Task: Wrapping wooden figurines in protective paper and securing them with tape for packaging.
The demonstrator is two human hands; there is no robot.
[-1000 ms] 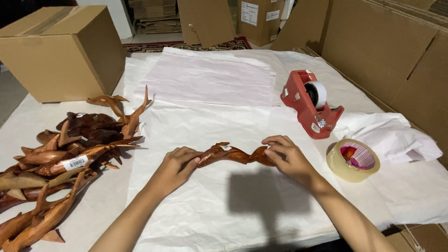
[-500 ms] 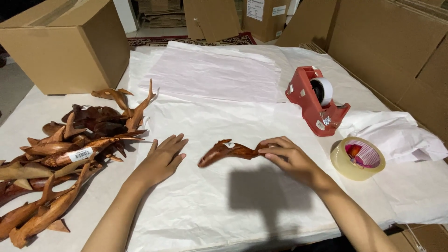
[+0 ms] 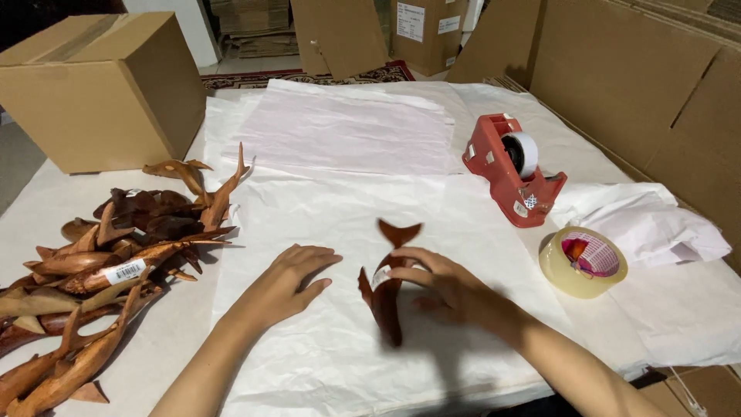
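While left hand lies flat on white paper, fingers spread, right hand fingers grip wooden fish carving.

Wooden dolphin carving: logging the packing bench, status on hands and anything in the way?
Right hand gripping wooden dolphin carving, tail up. Left hand flat on white wrapping paper, empty. Carving pile left, tape dispenser right; both apart.

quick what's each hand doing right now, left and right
Left hand: open, flat on the white paper, holding nothing.
Right hand: closed on the wooden fish, tail pointing up.
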